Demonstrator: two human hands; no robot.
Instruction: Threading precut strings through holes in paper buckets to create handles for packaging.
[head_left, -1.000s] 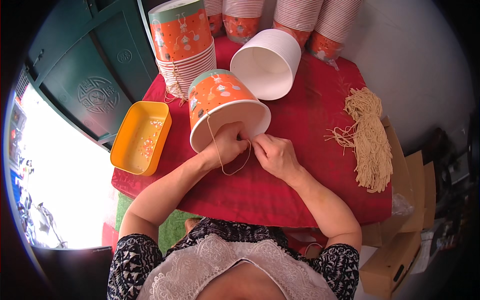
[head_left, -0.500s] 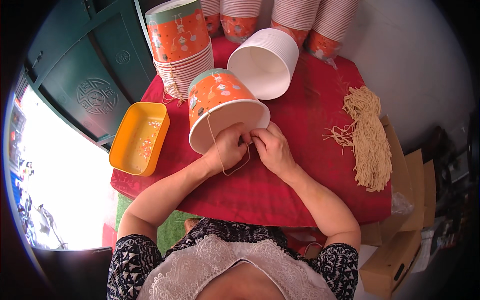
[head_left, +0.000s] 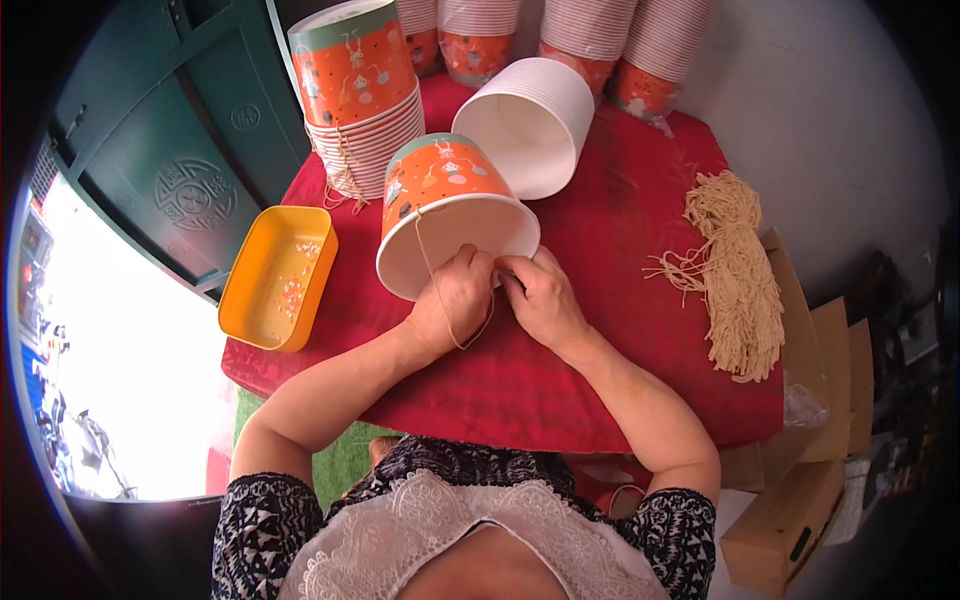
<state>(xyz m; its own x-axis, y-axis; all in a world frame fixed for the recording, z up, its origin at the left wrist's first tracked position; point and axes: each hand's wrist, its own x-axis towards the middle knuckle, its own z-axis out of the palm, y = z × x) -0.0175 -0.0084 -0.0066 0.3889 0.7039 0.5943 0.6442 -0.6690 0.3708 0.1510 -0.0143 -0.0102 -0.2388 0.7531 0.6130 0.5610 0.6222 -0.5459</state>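
An orange paper bucket with a green base band and white rim lies tilted on its side, its white mouth facing me. A thin tan string hangs from its left wall and loops under my left hand to the gap between my hands. My left hand is closed in a pinch at the mouth's lower right, where the string ends up. My right hand is closed at the rim's right side, thumb and fingertips gripping there. The pinched fingertips are partly hidden.
A yellow tub with small beads stands left. Behind are a bucket stack with strings, white nested buckets on their side, and wrapped stacks. A tan string bundle lies right on the red tablecloth; cardboard boxes stand beyond.
The bucket has tipped slightly and its lower rim has risen a little. My hands stay close together at the rim, the left fingers shifted slightly. The string loop has moved a little left.
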